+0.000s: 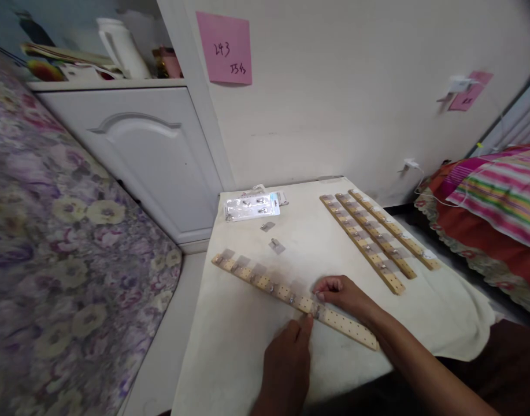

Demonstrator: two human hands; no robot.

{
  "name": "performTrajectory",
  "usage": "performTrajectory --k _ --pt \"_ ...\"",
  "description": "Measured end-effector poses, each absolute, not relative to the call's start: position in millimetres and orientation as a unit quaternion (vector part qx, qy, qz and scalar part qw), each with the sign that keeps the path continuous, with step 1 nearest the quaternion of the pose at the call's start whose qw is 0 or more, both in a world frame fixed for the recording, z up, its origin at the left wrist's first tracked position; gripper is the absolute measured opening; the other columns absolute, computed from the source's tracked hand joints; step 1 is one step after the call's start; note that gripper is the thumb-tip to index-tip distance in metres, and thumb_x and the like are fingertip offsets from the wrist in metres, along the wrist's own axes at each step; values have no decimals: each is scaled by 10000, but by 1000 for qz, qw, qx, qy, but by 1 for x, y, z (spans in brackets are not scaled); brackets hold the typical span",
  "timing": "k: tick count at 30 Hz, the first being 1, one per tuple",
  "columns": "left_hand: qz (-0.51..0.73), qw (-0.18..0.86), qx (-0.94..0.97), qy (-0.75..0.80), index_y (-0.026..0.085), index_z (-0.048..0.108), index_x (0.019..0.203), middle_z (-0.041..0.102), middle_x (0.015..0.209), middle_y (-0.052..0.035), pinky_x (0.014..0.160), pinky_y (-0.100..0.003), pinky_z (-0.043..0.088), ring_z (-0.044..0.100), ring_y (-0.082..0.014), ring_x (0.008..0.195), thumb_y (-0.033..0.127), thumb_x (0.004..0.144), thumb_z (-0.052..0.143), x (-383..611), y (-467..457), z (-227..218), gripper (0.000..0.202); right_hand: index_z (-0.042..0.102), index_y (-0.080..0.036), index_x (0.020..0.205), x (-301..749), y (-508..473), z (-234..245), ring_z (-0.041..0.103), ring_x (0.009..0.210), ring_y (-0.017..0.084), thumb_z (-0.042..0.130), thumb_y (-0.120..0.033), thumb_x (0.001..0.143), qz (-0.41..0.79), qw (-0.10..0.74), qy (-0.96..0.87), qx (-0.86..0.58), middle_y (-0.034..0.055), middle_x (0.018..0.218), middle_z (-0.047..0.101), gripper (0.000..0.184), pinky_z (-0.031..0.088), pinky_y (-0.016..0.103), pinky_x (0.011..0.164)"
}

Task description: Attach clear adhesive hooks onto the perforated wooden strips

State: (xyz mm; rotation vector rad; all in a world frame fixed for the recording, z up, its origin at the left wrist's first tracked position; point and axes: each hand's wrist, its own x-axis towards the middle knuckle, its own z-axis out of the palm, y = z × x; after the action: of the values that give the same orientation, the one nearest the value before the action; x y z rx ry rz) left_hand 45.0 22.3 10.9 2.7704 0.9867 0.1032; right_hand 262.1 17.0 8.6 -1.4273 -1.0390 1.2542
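A long wooden strip with rows of small holes lies slanted across the near part of a cloth-covered table. Small metal pieces with clear tabs sit along its left half. My left hand reaches up from below, fingers pinched at the strip's near edge beside a small metal piece. My right hand rests on the strip from the far side, fingers curled at the same piece. Two loose clear tabs lie on the cloth above the strip.
Three similar wooden strips with fittings lie side by side at the table's far right. A clear plastic pack lies at the far left. A floral bed is on the left, a white cabinet behind, striped bedding right.
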Motion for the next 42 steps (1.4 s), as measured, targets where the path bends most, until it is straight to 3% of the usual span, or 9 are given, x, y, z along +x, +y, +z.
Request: performTrajectory --k 42 --pt "54 85 937 334 235 411 1328 607 914 -36 663 -292 467 576 -187 779 66 847 381 46 21 12 511 687 -170 743 260 18 8 497 595 110 688 -291 668 505 473 -418 -589 -19 639 612 142 368 241 597"
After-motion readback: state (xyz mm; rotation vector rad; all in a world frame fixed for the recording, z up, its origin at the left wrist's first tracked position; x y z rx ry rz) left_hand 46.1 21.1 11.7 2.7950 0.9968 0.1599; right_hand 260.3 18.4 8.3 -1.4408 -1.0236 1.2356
